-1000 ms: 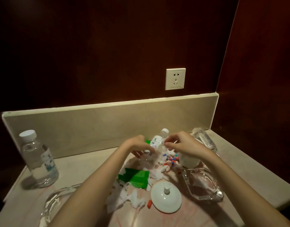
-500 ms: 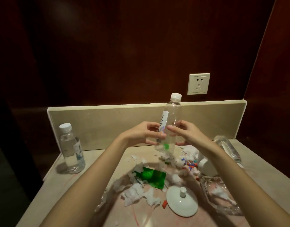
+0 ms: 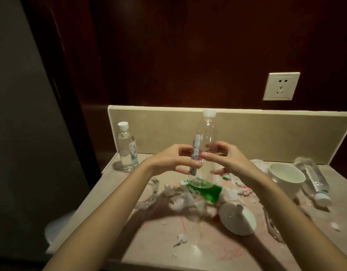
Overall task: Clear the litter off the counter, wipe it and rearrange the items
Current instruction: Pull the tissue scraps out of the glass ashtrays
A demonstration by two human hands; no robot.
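The empty plastic bottle [image 3: 205, 145] is held upright above the counter [image 3: 208, 243], left hand [image 3: 168, 160] and right hand [image 3: 225, 159] pinching its sides. Torn tissue scraps [image 3: 180, 200], a green wrapper [image 3: 208, 190] and red smears remain, so clearing has barely begun; wiping and rearranging are undone.

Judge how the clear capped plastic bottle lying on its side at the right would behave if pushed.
The clear capped plastic bottle lying on its side is round, so it would probably roll. It looks filled, so likely heavy for its size, and its smooth wall may be slippery.
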